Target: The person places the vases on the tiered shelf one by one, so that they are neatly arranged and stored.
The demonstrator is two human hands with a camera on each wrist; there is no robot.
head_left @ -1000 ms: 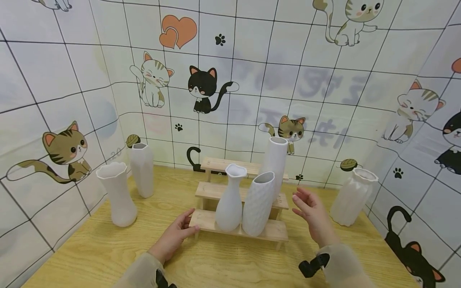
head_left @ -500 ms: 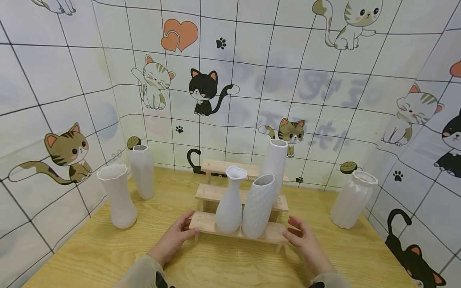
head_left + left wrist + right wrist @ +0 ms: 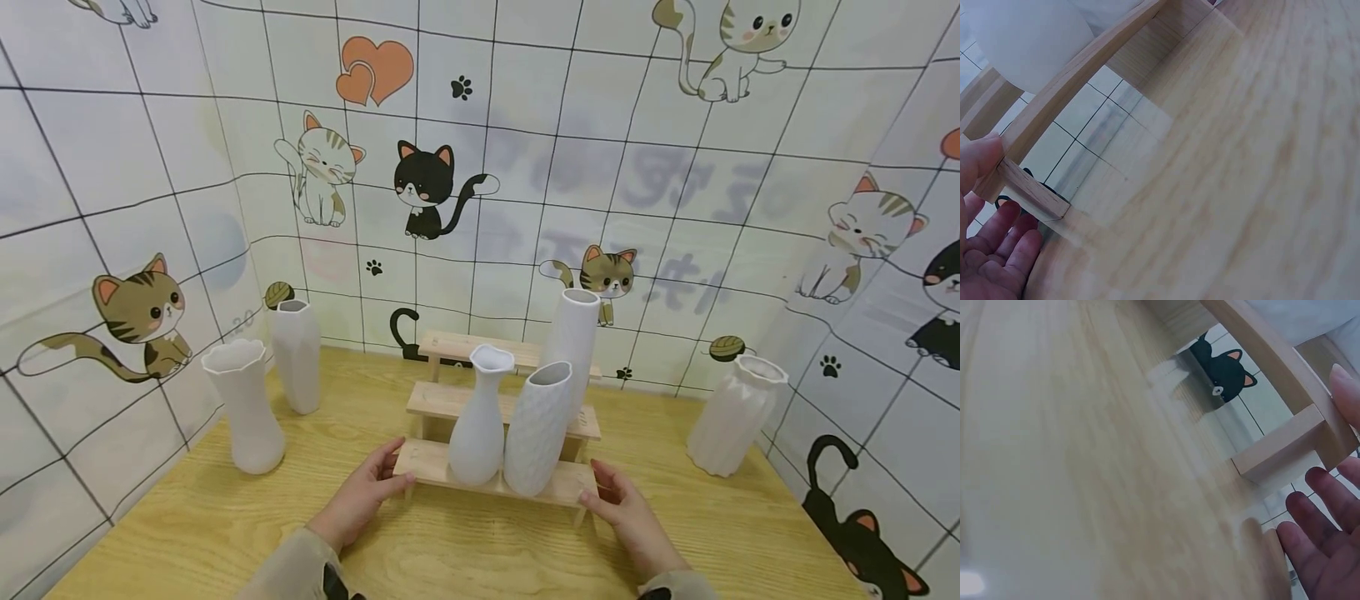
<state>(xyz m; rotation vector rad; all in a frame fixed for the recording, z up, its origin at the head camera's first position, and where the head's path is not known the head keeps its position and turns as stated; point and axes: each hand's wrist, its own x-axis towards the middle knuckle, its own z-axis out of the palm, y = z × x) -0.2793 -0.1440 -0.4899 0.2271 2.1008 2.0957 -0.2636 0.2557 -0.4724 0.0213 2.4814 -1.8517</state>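
Observation:
A three-tier wooden display stand [image 3: 442, 462] stands on the wood-grain table. My left hand [image 3: 360, 496] grips the left end of its lowest step, thumb [image 3: 982, 156] against the board and the other fingers lower by the leg. At the right end my right hand [image 3: 630, 517] holds the same step, its thumb [image 3: 1344, 394] on the board's edge. On that step are a narrow-necked white vase [image 3: 477, 433] and a textured white vase [image 3: 537, 433] with a slanted mouth, which leans slightly. Behind them rises a tall white cylindrical vase [image 3: 579, 333], its base hidden.
Two white vases stand at the left: one with a wavy rim [image 3: 247, 408] and a faceted one [image 3: 296, 358] behind it. A ribbed white vase [image 3: 735, 417] is at the far right. A cat-print tiled sheet [image 3: 517, 167] walls the table [image 3: 495, 558] at the back and sides.
My right hand has come down and left from beside the upper steps to the right end of the lowest step and taken hold there. My left hand and the vases stay put.

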